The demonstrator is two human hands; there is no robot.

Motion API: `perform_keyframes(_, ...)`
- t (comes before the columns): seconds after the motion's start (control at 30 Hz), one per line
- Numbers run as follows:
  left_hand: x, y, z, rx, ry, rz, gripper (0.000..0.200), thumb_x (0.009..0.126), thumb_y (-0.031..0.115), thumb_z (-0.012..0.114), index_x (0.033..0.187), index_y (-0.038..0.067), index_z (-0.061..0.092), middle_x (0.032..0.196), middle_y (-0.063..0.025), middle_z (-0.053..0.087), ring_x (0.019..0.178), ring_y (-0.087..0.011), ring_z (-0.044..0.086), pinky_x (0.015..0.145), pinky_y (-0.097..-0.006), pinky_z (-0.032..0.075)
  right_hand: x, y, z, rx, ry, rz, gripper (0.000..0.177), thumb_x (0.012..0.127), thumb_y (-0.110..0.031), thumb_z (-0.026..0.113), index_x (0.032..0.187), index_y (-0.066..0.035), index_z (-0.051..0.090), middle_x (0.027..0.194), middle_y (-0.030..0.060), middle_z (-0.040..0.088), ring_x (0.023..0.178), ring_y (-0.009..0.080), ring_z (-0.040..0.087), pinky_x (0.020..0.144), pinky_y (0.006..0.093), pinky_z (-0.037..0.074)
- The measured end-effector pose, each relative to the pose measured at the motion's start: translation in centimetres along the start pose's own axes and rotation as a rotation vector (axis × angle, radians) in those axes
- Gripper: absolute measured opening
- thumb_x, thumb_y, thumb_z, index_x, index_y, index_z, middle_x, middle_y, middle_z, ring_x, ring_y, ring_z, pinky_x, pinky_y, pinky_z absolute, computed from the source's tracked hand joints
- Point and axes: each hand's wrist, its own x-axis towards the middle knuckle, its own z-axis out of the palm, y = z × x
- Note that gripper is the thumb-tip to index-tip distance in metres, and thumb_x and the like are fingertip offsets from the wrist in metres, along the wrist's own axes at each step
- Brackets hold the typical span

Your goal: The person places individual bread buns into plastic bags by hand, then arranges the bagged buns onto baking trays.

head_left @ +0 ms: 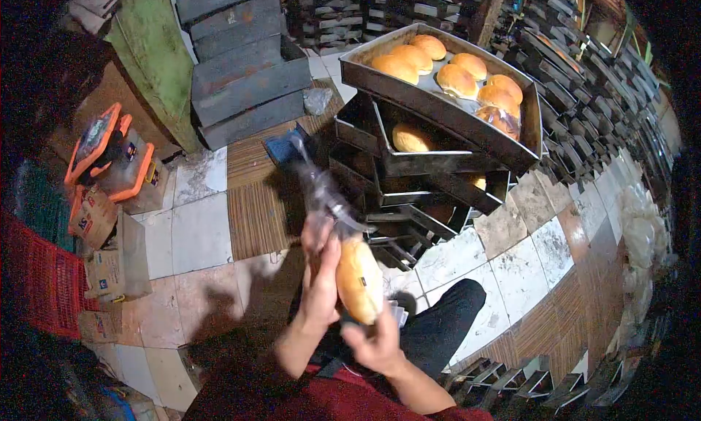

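In front of my lap is a golden bread roll (359, 278) with a small dark mark on its side. Clear plastic film (321, 191) stretches up from its far end, blurred by motion. My left hand (319, 275) is closed along the roll's left side, its fingers at the plastic near the top. The thumb and fingers of my right hand (377, 342) close on the roll's near end, slightly smeared. Beyond my hands, a dark metal tray (438, 103) of several rolls tops a crooked stack; one roll in it looks wrapped in plastic.
More trays (431, 162) sit crosswise under the top one, a few with rolls inside. Grey metal pans (244, 78) are piled at the back left. Orange-rimmed containers (109, 158), a cardboard box (106, 275) and a red crate (47, 275) stand at left.
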Motion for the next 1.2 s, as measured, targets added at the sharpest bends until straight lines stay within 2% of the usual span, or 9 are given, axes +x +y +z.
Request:
perform_keyframes(0.2,-5.2,-5.0,-2.5,0.292,-0.743,-0.489,0.069,0.071,0.030,0.069,0.127,0.004,0.036,0.127,-0.0077,0.042,0.122,-0.0194,0.033,0.104,-0.0386,0.022,1.2,0.4,-2.6,1.005,0.027,0.097,0.050,0.094,-0.035,0.028,0.133,-0.004,0.028,0.131,0.0103,0.039,0.121,0.0215,0.037,0.102,0.0349,0.027)
perform_keyframes(0.3,-1.0,0.4,-0.6,-0.221,-0.392,-0.274,0.080,0.076,0.025,0.066,0.137,0.011,0.017,0.123,-0.0079,0.042,0.109,-0.0185,0.044,0.092,-0.0365,0.039,0.5,-0.5,-3.2,0.753,-0.004,0.682,0.064,0.089,-0.042,0.039,0.133,0.002,0.024,0.133,0.0155,0.035,0.123,0.0266,0.034,0.103,0.0374,0.024)
perform_keyframes(0.4,-2.0,0.3,0.8,-0.153,-0.300,-0.321,0.088,0.075,0.020,0.070,0.138,0.013,0.009,0.124,-0.0082,0.038,0.112,-0.0188,0.041,0.093,-0.0344,0.037,-1.2,4.0,-0.4,-0.182,-0.195,-0.114,0.111,0.064,-0.075,0.047,0.134,0.005,0.015,0.137,0.0261,0.019,0.128,0.0395,0.018,0.105,0.0449,0.012)
perform_keyframes(0.5,-4.0,2.0,1.3,0.057,-0.463,-0.347,0.090,0.075,0.019,0.070,0.136,0.000,0.007,0.133,-0.0067,0.028,0.122,-0.0208,0.030,0.103,-0.0338,0.023,0.6,3.1,-2.1,-0.083,-0.225,-0.122,0.106,0.065,-0.076,0.046,0.133,0.001,0.020,0.135,0.0275,0.022,0.125,0.0446,0.021,0.103,0.0508,0.015)
perform_keyframes(0.63,-0.9,1.8,0.0,-0.217,-0.290,-0.235,0.087,0.077,0.004,0.063,0.139,0.020,0.004,0.135,-0.0102,0.022,0.122,-0.0227,0.030,0.098,-0.0356,0.033,1.8,1.6,-0.9,-0.328,-0.258,-0.258,0.104,0.060,-0.066,0.062,0.131,0.001,0.026,0.133,0.0293,0.024,0.123,0.0478,0.024,0.100,0.0558,0.019)
perform_keyframes(0.87,-1.0,-0.8,-1.5,-0.319,-0.132,-0.266,0.069,0.081,0.039,0.058,0.135,0.016,0.023,0.128,-0.0152,0.038,0.116,-0.0264,0.039,0.095,-0.0414,0.036,4.4,-0.2,-2.0,-0.303,-0.399,-0.229,0.107,0.058,-0.054,0.072,0.130,0.008,0.021,0.133,0.0318,0.022,0.122,0.0473,0.027,0.100,0.0488,0.026)
perform_keyframes(0.97,0.2,-0.5,-1.6,-0.469,-0.163,-0.517,0.065,0.082,0.060,0.039,0.126,0.012,0.038,0.118,-0.0146,0.049,0.108,-0.0328,0.048,0.090,-0.0482,0.041,5.0,-3.5,-1.4,-0.555,-0.562,-0.099,0.094,0.066,-0.047,0.068,0.128,0.009,0.025,0.131,0.0300,0.026,0.121,0.0473,0.027,0.100,0.0475,0.026)
perform_keyframes(1.13,2.0,-1.1,-1.6,-0.565,0.034,-0.498,0.067,0.080,0.063,0.038,0.112,0.005,0.049,0.114,-0.0173,0.052,0.104,-0.0412,0.049,0.083,-0.0542,0.044,3.9,0.5,-0.4,-0.921,0.001,-0.267,0.012,0.071,-0.015,0.055,0.080,-0.007,0.052,0.085,0.0111,0.049,0.076,0.0294,0.045,0.060,0.0402,0.033)
perform_keyframes(1.2,3.9,-2.6,-2.8,-0.611,0.179,-0.663,0.064,0.078,0.061,0.045,0.110,0.006,0.048,0.100,-0.0224,0.055,0.091,-0.0409,0.055,0.080,-0.0520,0.047,3.1,0.0,-0.4,-0.850,-0.289,-0.227,0.013,0.069,-0.018,0.058,0.076,-0.010,0.051,0.081,0.0103,0.048,0.076,0.0301,0.045,0.062,0.0427,0.033)
